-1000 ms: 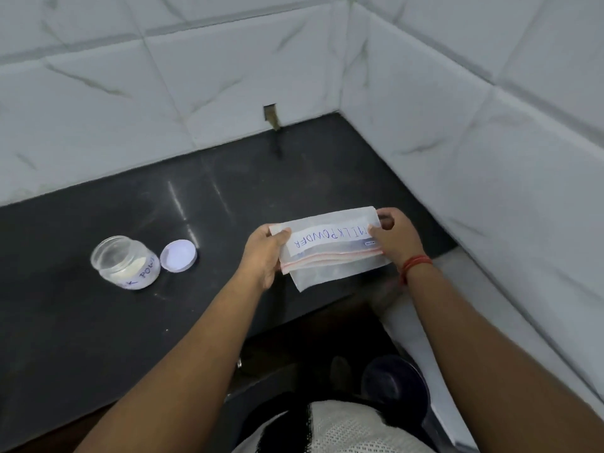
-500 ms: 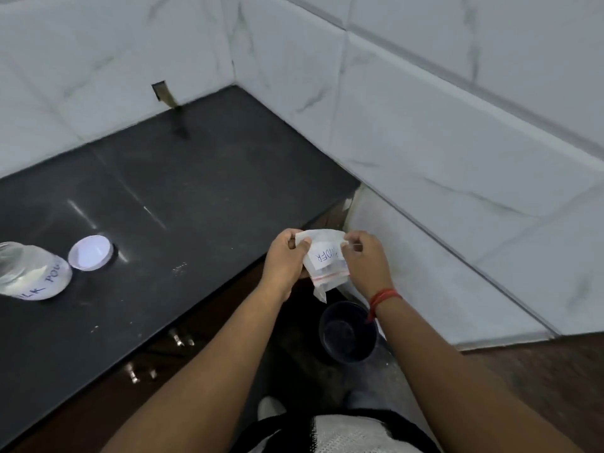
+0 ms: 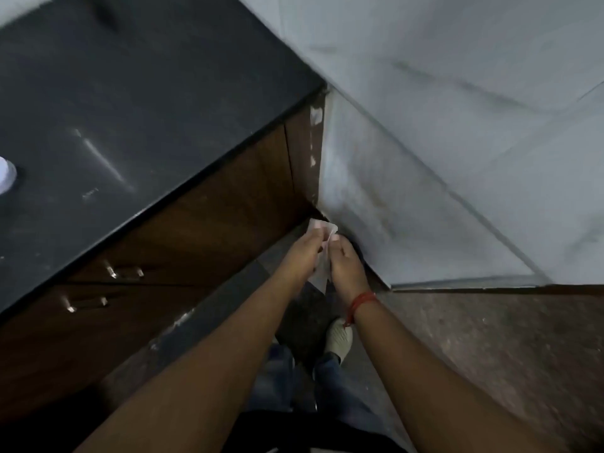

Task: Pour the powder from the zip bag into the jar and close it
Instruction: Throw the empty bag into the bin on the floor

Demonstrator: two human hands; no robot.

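Zip bag (image 3: 322,253) now crumpled small and held low between both hands, down in the gap where the cabinet front meets the tiled wall (image 3: 425,191), well below the edge of the dark surface (image 3: 147,93). A second ago it was spread flat, label up, over the surface; half a second ago it was already being folded inward off the edge. Left hand (image 3: 302,253) and right hand (image 3: 344,266) are each in a pinching grip on the bag, fingers curled round the scrunched plastic, hands almost touching. The frame is blurred, so whether the zip is sealed cannot be told. The view has swung down and right: the jar has dropped out of sight, and only a pale rounded sliver, probably the loose lid (image 3: 6,173), shows at the far left edge of the surface. Floor (image 3: 490,354) and one shoe (image 3: 339,338) are visible below the hands. Judgement: the bag looks spent and is being wadded for disposal, so the pouring seems done. What is left is the closing step, since the lid appears to lie off the jar, well apart from both hands.
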